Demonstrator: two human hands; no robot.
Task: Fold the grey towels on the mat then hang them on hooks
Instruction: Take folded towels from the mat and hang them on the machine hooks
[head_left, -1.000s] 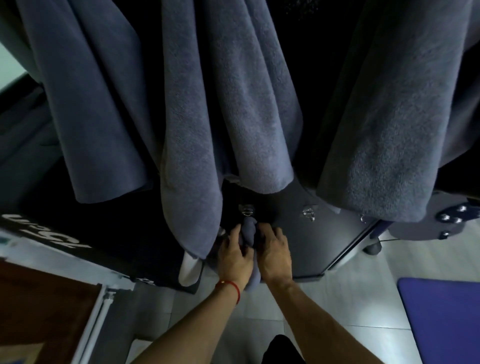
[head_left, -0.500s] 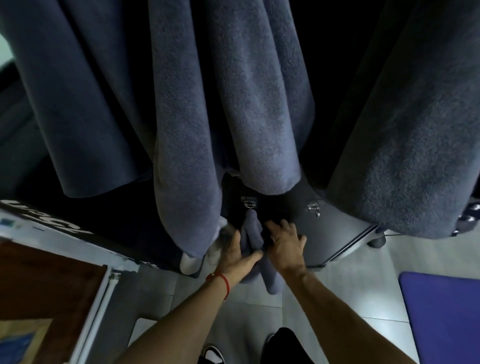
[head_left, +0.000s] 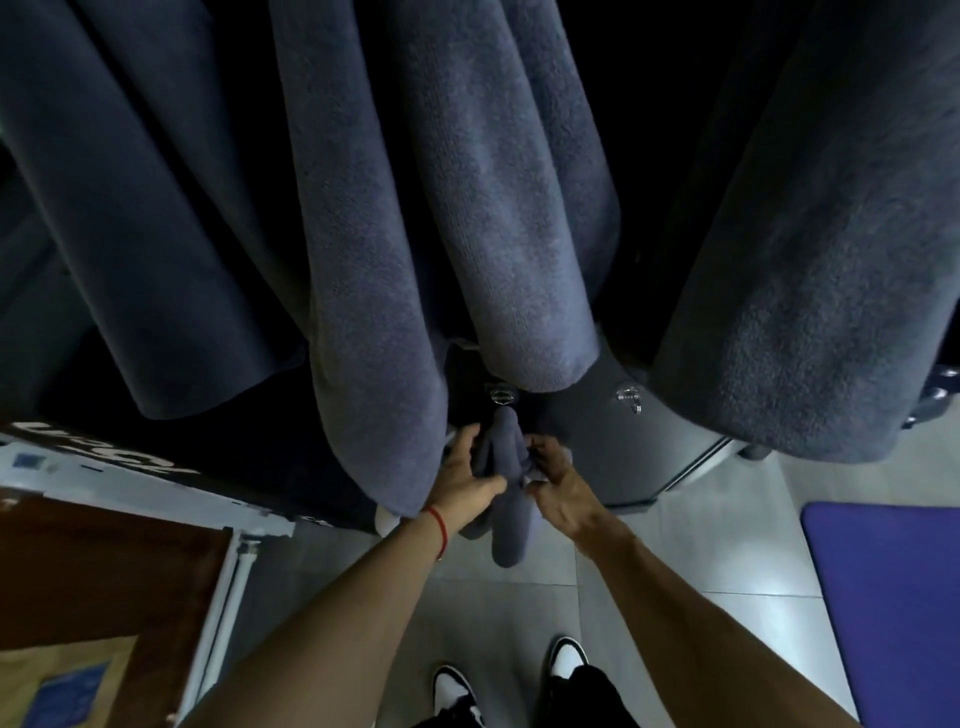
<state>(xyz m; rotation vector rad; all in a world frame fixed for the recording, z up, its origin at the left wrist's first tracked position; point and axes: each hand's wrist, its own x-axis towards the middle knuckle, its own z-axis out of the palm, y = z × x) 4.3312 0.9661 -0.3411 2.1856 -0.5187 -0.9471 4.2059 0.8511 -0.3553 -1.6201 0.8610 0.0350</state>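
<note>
Both hands hold the folded grey towel (head_left: 506, 483) that hangs from a metal hook (head_left: 501, 396) on the dark panel (head_left: 597, 447): the left grip (head_left: 465, 480) and right grip (head_left: 558, 486) curl around its sides. The purple mat (head_left: 883, 597) lies on the floor at right.

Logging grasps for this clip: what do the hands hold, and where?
Both the left hand and right hand grip the small grey towel at its middle, from either side.

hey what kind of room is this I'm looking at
Probably a gym or changing area: grey towels hang from metal hooks on a dark panel, above a tiled floor with a blue mat.
</note>
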